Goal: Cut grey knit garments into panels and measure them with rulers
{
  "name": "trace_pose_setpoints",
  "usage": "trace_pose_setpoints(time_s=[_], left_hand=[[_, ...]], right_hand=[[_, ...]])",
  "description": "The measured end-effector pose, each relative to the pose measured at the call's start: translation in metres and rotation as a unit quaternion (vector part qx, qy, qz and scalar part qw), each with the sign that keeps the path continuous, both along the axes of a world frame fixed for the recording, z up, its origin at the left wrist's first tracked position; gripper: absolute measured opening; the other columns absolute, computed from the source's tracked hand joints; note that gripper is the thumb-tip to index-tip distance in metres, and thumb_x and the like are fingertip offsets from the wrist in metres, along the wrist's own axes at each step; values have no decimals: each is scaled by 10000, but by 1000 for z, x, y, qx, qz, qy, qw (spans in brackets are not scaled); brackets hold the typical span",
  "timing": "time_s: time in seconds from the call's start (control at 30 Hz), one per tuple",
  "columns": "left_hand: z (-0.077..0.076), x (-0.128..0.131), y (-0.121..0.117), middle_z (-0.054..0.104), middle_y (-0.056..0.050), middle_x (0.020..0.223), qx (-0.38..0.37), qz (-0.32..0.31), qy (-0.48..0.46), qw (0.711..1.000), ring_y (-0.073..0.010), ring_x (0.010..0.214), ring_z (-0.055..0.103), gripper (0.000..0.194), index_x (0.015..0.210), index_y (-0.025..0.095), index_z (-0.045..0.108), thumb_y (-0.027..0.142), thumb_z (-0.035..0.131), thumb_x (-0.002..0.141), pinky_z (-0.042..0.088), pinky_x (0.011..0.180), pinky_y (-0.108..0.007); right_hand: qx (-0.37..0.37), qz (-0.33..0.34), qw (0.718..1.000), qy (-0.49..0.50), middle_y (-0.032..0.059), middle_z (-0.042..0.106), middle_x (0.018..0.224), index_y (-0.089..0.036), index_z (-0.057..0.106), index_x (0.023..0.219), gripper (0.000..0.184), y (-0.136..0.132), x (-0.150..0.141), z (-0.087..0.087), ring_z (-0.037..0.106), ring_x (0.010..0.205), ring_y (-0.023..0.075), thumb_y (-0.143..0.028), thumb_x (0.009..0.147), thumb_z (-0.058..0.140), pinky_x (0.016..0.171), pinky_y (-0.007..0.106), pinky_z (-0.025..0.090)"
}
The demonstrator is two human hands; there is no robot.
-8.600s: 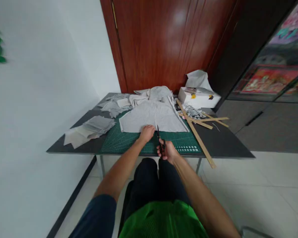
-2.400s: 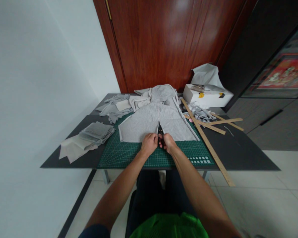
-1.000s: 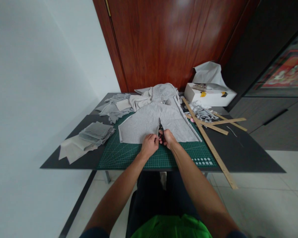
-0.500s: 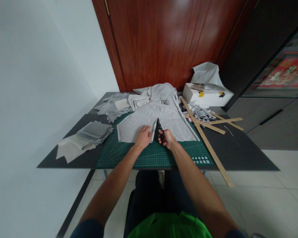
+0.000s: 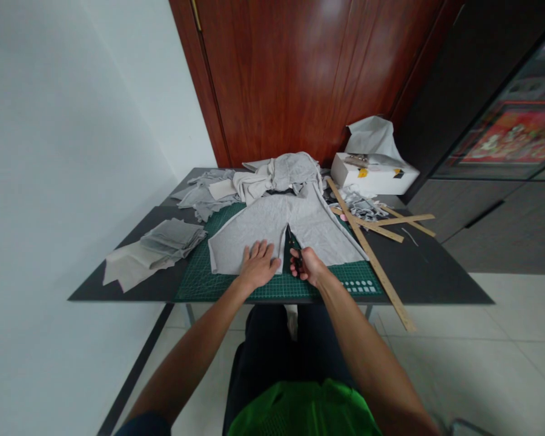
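Observation:
A sheet of grey fabric [image 5: 272,227] lies on a green cutting mat [image 5: 218,281] and is split by a cut running away from me. My left hand [image 5: 258,267] lies flat on the left part of the fabric, fingers spread. My right hand [image 5: 309,266] is closed round the handles of black scissors [image 5: 292,245], whose blades sit in the gap of the cut.
A stack of cut grey squares [image 5: 163,241] lies on the dark table [image 5: 436,275] at the left. Bunched grey cloth [image 5: 277,172] sits at the back. Wooden rulers [image 5: 367,248] cross at the right. A white box [image 5: 372,175] stands at the back right, by a red-brown door.
The cut has lengthened since the oldest frame. In the last second my left hand opened flat and slid the left part of the fabric leftward, and the gap widened. My right hand drew back slightly.

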State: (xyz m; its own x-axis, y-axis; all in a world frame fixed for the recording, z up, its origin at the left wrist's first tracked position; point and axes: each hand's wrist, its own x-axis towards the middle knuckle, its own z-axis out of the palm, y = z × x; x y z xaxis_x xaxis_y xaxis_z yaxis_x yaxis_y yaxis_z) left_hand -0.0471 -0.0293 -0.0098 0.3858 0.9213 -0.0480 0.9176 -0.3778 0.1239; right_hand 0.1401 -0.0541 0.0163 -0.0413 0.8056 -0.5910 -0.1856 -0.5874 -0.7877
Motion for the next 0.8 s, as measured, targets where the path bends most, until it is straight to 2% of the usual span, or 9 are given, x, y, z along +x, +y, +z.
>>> trace_pose_setpoints(time_s=[0.13, 0.2, 0.27, 0.33, 0.4, 0.47, 0.57, 0.67, 0.8], left_hand=[[13, 4, -14, 498, -152, 1641, 47, -13, -3, 999, -365, 1548, 383, 569, 1486, 201, 581, 530, 360, 1078, 255, 1274, -626], [24, 9, -7, 671, -158, 1430, 72, -21, -12, 997, -348, 1440, 499, 499, 1284, 184, 711, 478, 361, 1085, 307, 1255, -584], [32, 14, 9, 731, -154, 1301, 89, -35, -30, 995, -310, 1377, 555, 462, 1198, 171, 743, 381, 346, 1087, 345, 1247, -508], [35, 17, 32, 692, -120, 1411, 92, -75, -46, 992, -260, 1436, 516, 437, 1326, 183, 696, 287, 361, 1064, 343, 1262, -430], [32, 18, 53, 532, -89, 1626, 73, -86, -40, 993, -237, 1558, 390, 498, 1503, 203, 578, 266, 373, 1053, 269, 1311, -421], [24, 17, 67, 361, -89, 1741, 33, -55, -22, 998, -274, 1621, 283, 565, 1607, 217, 456, 338, 390, 1059, 217, 1328, -500], [15, 15, 70, 234, -108, 1787, -14, -23, 1, 1000, -325, 1653, 192, 624, 1665, 220, 353, 450, 312, 1086, 154, 1324, -587], [14, 15, 60, 257, -106, 1781, -15, -9, 7, 1000, -335, 1648, 203, 621, 1655, 247, 368, 477, 305, 1081, 175, 1309, -593], [23, 18, 55, 521, -118, 1622, 25, -6, 13, 1000, -344, 1507, 442, 530, 1495, 264, 576, 476, 415, 1037, 349, 1222, -560]], right_hand=[[-1, -4, 1000, -4, 9, 559, 583, -175, 537, 771, 322, -8, -1, 2, 502, 420, 95, -372, 1021, 490, 331, 180, 186], [-1, -5, 1000, -4, 10, 560, 587, -177, 538, 771, 329, -11, -1, 3, 505, 423, 97, -385, 1020, 485, 334, 180, 187], [-5, -5, 1000, -6, 10, 560, 588, -179, 537, 770, 342, -14, -1, 5, 507, 424, 98, -401, 1023, 476, 336, 180, 185], [-5, -2, 1000, -8, 9, 561, 586, -180, 536, 769, 354, -16, -1, 6, 507, 421, 97, -410, 1029, 464, 338, 179, 182], [-5, 1, 1000, -12, 6, 559, 580, -178, 536, 769, 361, -18, 0, 7, 507, 417, 96, -409, 1034, 456, 339, 178, 180], [-4, 8, 1000, -17, 4, 557, 574, -175, 538, 769, 360, -20, 2, 8, 508, 412, 96, -404, 1034, 460, 338, 179, 178], [-3, 22, 999, -25, 1, 553, 566, -172, 541, 761, 354, -23, 7, 11, 499, 400, 92, -399, 1025, 481, 336, 182, 168], [-1, 27, 999, -26, -2, 552, 564, -173, 543, 752, 357, -27, 11, 16, 472, 381, 84, -406, 1018, 492, 331, 190, 151], [-2, 21, 1000, -22, -6, 550, 555, -174, 546, 753, 354, -31, 10, 21, 453, 369, 81, -402, 1017, 485, 326, 196, 149]])
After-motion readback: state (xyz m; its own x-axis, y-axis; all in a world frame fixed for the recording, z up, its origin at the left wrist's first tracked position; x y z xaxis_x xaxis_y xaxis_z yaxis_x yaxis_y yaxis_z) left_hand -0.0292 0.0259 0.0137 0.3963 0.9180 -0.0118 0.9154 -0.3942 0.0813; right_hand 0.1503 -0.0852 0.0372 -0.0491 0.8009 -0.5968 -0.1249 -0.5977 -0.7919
